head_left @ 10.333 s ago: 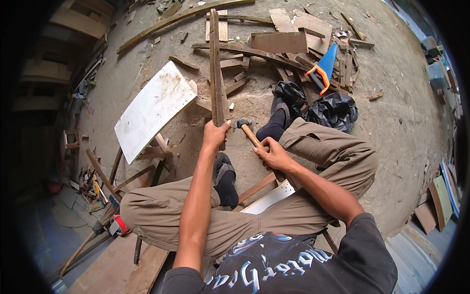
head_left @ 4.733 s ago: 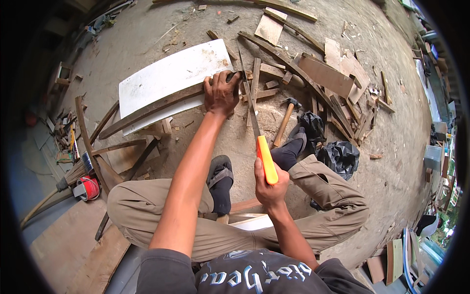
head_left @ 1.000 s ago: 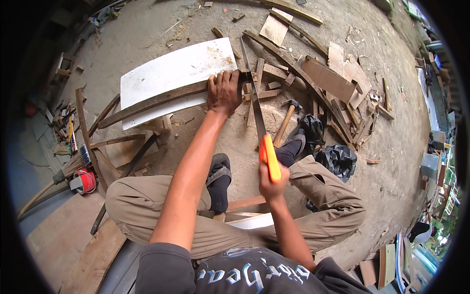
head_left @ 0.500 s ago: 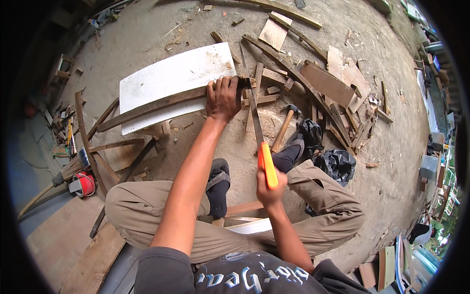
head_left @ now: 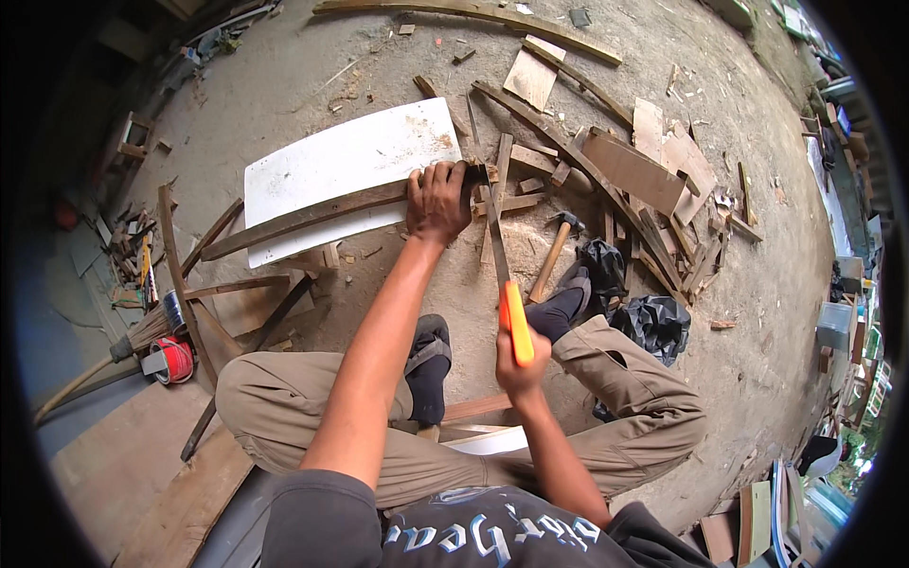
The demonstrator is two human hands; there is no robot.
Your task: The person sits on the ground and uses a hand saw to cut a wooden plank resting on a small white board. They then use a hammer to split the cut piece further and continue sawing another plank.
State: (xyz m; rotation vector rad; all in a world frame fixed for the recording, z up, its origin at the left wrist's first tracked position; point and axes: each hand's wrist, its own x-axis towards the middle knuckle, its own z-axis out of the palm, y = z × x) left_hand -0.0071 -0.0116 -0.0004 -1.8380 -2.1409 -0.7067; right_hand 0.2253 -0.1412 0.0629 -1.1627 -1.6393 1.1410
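My left hand (head_left: 438, 203) is closed over a long, weathered wooden batten (head_left: 312, 218), near its right end. Below the batten lies a white board (head_left: 350, 161) with brown dirt on it. In my right hand (head_left: 523, 364) is the orange-and-yellow handle of a handsaw (head_left: 499, 246). Its narrow blade points away from me and crosses the batten's end just right of my left fingers. How deep the teeth sit in the wood is too small to tell. A hammer (head_left: 550, 260) with a wooden handle rests on the ground right of the saw.
Scrap wood (head_left: 653, 180) is piled at the far right. Black plastic bags (head_left: 653, 327) lie beside my right foot. On the left, thin wooden pieces (head_left: 185, 275) stand crossed near a red can (head_left: 172, 361) and a broom (head_left: 142, 333). Plywood (head_left: 142, 464) lies at lower left.
The whole view has shifted slightly, so the board and batten appear a little lower and farther right. Both hands keep their holds, and the saw still crosses the batten's end.
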